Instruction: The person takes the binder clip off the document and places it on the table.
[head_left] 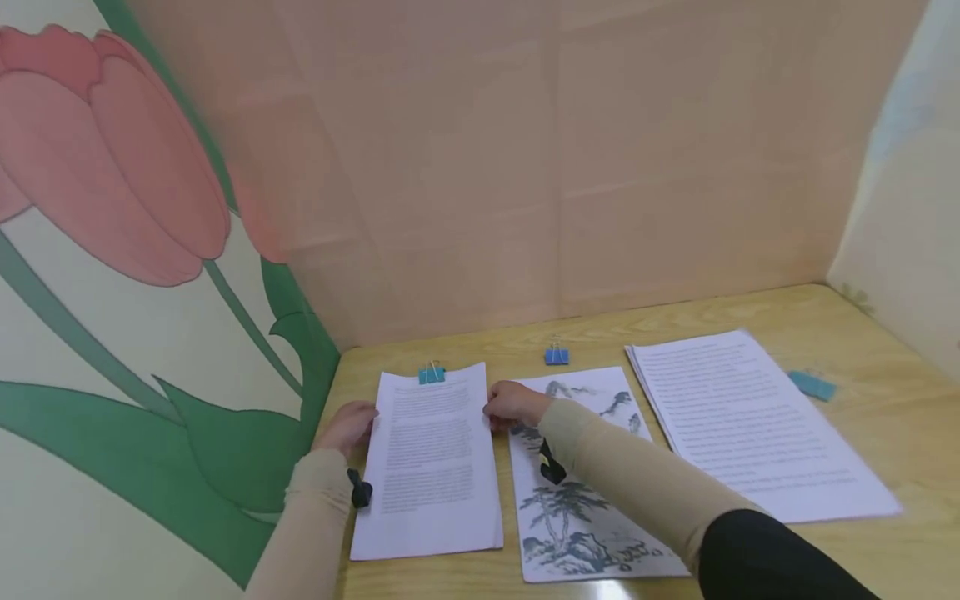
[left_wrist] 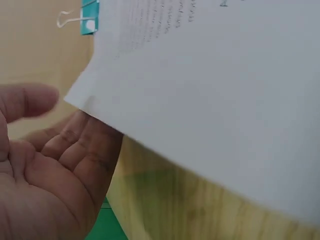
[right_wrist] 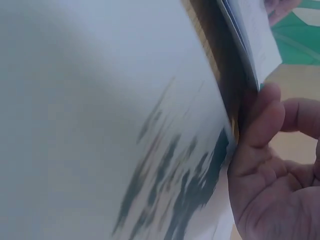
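Note:
A stack of printed sheets (head_left: 431,467) carries a teal binder clip (head_left: 432,374) at its top edge. My left hand (head_left: 349,427) is at its upper left edge. In the left wrist view, the fingers reach beneath the sheet's corner (left_wrist: 82,95) and the thumb is apart from the paper. Opposite it, my right hand (head_left: 517,403) pinches the upper right edge; the fingers are bent in the right wrist view, and the contact is partly hidden. Below the right forearm lies a sheet with an ink landscape (head_left: 566,533), partly covered by the sleeve.
A blue binder clip (head_left: 557,357) lies behind the landscape sheet. At the right is a thicker stack of printed paper (head_left: 750,433), with another teal clip (head_left: 812,386) beside it. The wooden table (head_left: 862,333) meets a covered back wall and a tulip-painted left wall (head_left: 135,467).

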